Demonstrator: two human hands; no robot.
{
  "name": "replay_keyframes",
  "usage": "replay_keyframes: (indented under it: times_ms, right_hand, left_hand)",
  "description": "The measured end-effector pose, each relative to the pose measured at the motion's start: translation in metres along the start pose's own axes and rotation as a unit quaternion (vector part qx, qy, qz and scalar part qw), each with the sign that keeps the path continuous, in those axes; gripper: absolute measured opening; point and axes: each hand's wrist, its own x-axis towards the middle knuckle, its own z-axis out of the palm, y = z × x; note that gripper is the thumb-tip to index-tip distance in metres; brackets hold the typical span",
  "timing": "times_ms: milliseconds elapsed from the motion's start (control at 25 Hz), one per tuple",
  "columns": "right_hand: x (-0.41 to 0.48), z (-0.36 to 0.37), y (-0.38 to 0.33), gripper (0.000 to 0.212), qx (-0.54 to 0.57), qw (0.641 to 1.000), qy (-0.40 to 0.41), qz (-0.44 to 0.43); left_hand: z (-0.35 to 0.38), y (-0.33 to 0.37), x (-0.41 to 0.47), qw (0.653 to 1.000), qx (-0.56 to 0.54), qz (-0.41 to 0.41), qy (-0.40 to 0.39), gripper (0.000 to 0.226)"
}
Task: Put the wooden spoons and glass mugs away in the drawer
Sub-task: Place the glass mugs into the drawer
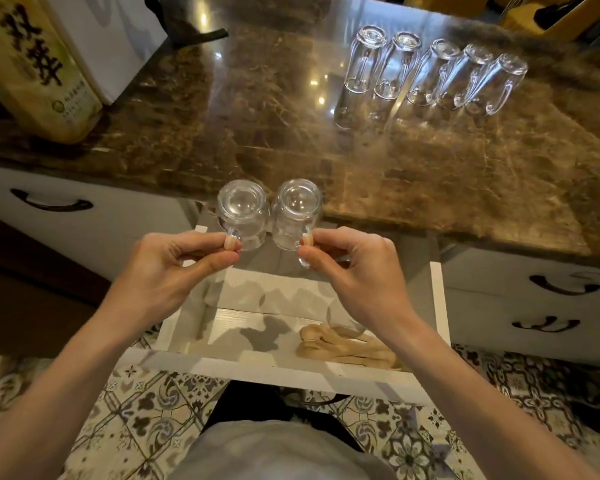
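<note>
My left hand [174,261] pinches the handle of an upside-down glass mug [242,211]. My right hand [355,263] pinches the handle of a second upside-down glass mug [296,213]. Both mugs hang side by side above the back of the open white drawer [267,370]. A pile of wooden spoons [343,346] lies in the drawer's front right part, partly hidden by my right forearm. Several more glass mugs [430,71] stand upside down in a row on the brown marble counter [222,133] at the back right.
A tall box with large printed characters [32,64] and a white box [111,39] stand on the counter's left. Shut drawers with dark handles flank the open one at left [51,204] and right [563,289]. Patterned floor tiles lie below.
</note>
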Motion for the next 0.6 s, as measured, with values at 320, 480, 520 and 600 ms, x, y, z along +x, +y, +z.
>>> replay_keyframes:
  times_ms: [320, 480, 520, 600]
  right_hand:
    - [-0.01, 0.033, 0.065, 0.011, -0.048, 0.992, -0.084, 0.078]
    - [-0.005, 0.055, 0.091, 0.016, -0.026, 0.982, -0.104, 0.155]
    - [-0.004, 0.06, 0.096, 0.016, -0.027, 0.98, -0.102, 0.168]
    - [0.0, 0.069, 0.106, 0.016, -0.042, 0.978, -0.095, 0.179]
  left_hand:
    - [0.017, -0.045, 0.018, 0.986, 0.109, -0.09, -0.089, 0.025]
    - [0.036, -0.072, 0.029, 0.974, 0.15, -0.141, -0.093, 0.026]
    - [0.041, -0.08, 0.032, 0.973, 0.151, -0.15, -0.088, 0.026]
    - [0.049, -0.095, 0.038, 0.972, 0.142, -0.167, -0.081, 0.025]
